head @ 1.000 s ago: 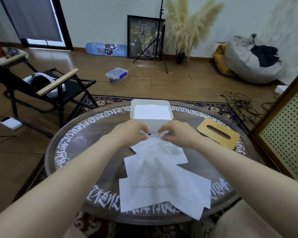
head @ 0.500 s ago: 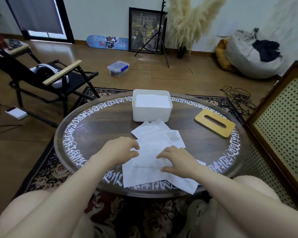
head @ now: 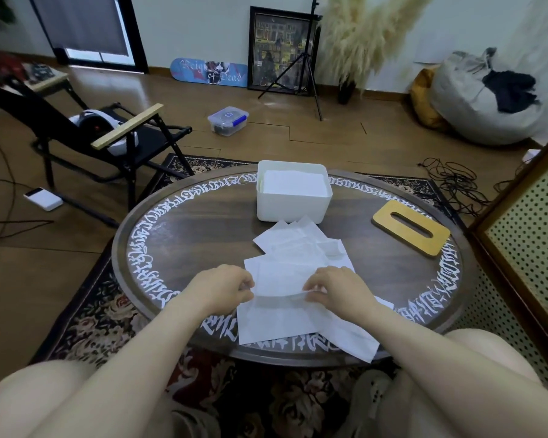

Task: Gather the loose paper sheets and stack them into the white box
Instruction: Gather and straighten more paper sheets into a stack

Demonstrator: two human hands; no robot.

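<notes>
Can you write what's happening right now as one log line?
left hand: pinches top sheet | right hand: pinches same sheet | white box: holds paper

we see a round dark worktop (head: 203,222) carrying a white box (head: 293,206), loose paper sheets (head: 298,251) and what looks like a wooden slotted lid (head: 411,227).

loose sheets (head: 293,257): white, thin, overlapping untidily on the table's near half; nearest ones overhang its edge.
top sheet (head: 276,281): near edge lifted, bowed.
white box (head: 293,206): rectangular, open-topped, upright just behind the pile, stacked sheets inside.
</notes>
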